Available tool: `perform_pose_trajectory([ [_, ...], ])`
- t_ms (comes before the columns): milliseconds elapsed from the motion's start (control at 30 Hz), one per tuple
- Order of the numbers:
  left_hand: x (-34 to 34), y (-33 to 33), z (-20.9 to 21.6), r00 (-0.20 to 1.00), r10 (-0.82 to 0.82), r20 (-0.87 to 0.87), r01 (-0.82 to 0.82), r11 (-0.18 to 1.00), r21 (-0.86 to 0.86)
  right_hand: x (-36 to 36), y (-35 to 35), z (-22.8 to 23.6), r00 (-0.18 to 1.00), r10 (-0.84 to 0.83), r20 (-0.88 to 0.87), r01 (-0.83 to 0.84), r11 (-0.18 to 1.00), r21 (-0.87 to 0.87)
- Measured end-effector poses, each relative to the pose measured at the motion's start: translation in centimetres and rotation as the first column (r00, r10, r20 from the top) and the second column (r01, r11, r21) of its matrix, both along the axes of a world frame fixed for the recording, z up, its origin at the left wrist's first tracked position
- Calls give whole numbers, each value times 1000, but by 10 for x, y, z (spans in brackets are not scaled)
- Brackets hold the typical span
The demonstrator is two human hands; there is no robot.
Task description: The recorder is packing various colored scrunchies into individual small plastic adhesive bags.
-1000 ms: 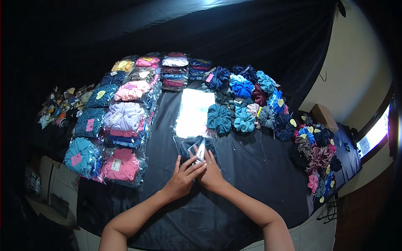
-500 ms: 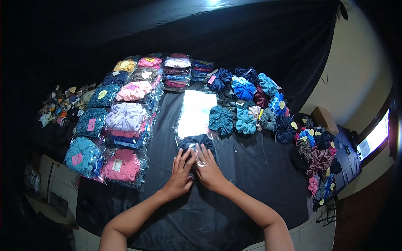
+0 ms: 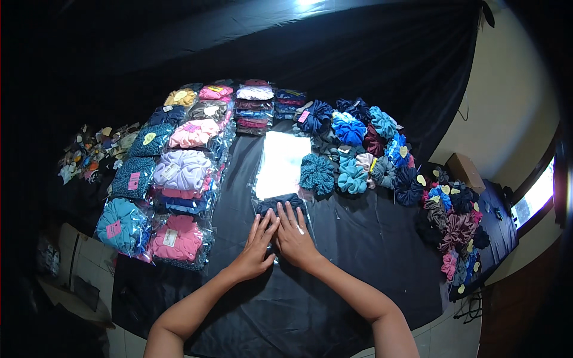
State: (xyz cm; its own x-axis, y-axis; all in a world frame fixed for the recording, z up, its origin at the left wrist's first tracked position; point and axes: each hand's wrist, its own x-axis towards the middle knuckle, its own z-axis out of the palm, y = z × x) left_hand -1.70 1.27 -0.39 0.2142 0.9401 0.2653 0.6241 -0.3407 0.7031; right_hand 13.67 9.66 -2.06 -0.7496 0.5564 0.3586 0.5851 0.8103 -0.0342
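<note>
A dark navy scrunchie [image 3: 266,204] in a clear plastic bag lies on the black cloth, just below a stack of flat clear bags [image 3: 283,164] that shines white under the light. On its near part rests my left hand [image 3: 256,246], fingers stretched out. My right hand [image 3: 293,240] lies flat beside it, its fingers extended over the bagged scrunchie too. The thumbs and forefingers come close together. Both palms face down, and neither hand grips anything. The fingers cover the lower part of the bag.
Bagged scrunchies [image 3: 182,170] stand in stacked columns on the left. Loose scrunchies [image 3: 352,178] with tags are heaped on the right, and another pile [image 3: 458,230] sits at the far right near a cardboard box [image 3: 465,171]. A mixed heap of small items [image 3: 95,149] lies far left.
My fingers now lie flatter on the bagged scrunchie. Shiny plastic seen over my right fingers before has mostly gone from sight. The whole view has shifted slightly.
</note>
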Motion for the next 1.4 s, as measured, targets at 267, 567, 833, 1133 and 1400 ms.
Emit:
perform_pose_trajectory([
  [267,-6,1,-7,999,-41,-31,41,999,-7,-4,3,3,999,-33,28,36,995,-95],
  [567,-8,2,3,996,-73,-44,70,996,-52,1,12,-2,1000,9,10,-8,995,-99],
  [833,-1,33,47,997,75,-15,-75,997,1,27,-39,21,999,24,-29,-24,1000,5],
  [1133,13,107,12,864,-11,-503,2,1000,-18,31,-57,10,998,-51,-23,48,992,-117],
  [1400,15,101,4,843,1,-538,28,999,45,39,-35,-3,1000,4,-15,-6,991,-134],
])
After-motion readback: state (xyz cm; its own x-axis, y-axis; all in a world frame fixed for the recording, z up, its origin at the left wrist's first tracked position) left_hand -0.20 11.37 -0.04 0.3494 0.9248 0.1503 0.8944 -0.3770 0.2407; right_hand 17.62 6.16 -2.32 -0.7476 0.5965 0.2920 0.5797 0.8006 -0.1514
